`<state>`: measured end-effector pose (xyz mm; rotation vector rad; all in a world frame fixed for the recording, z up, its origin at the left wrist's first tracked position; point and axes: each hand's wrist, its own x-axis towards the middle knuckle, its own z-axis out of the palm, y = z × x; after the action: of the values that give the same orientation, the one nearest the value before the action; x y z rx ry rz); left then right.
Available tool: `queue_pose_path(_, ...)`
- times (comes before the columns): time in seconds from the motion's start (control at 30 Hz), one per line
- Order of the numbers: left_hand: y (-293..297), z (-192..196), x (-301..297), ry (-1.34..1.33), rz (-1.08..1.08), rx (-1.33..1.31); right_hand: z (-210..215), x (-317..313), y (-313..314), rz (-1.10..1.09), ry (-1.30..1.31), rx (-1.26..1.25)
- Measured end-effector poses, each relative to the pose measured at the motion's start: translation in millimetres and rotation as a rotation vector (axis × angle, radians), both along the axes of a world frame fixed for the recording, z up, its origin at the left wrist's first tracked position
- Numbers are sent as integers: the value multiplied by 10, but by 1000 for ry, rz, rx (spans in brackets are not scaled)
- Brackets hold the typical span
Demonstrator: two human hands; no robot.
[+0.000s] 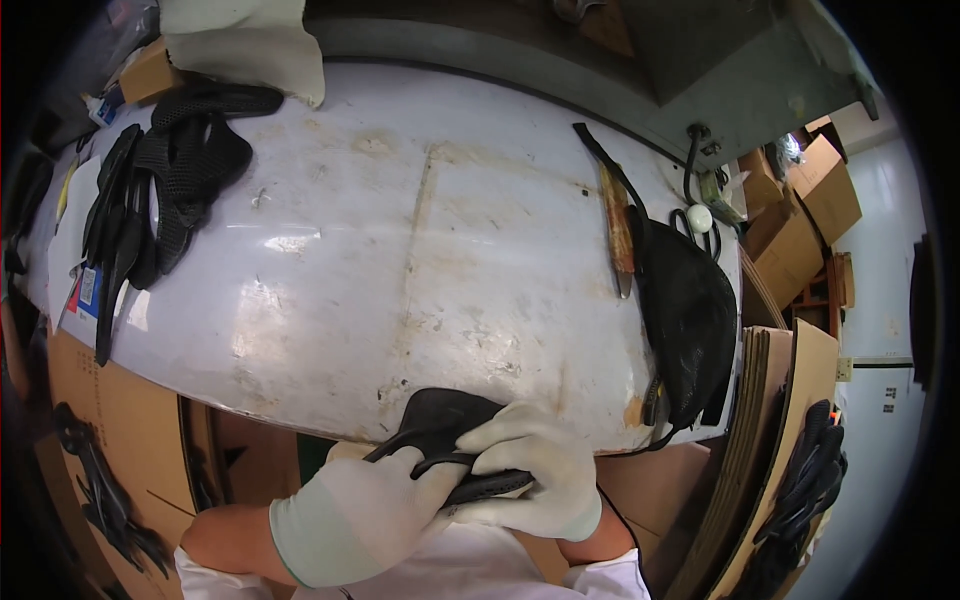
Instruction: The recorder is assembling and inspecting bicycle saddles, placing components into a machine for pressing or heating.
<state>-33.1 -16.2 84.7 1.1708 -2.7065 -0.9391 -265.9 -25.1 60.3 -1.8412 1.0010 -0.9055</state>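
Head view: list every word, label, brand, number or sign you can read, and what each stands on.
None can be read.
Blue and red card, far left: square printed code, lettering too small.
Brown cardboard, lower left: dark printed marks, too blurred.
Pale panel, right: small dark marks, too small.

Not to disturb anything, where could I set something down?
The stained tabletop is bare between the black mesh pieces at left and the brown-handled tool. Crowded: the left end, and the right edge around the black pouch.
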Motion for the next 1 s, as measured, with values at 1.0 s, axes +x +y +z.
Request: queue_pose_path(1.0, -19, -235, 244, 991, 284, 429, -296, 61, 79, 103, -322, -129)
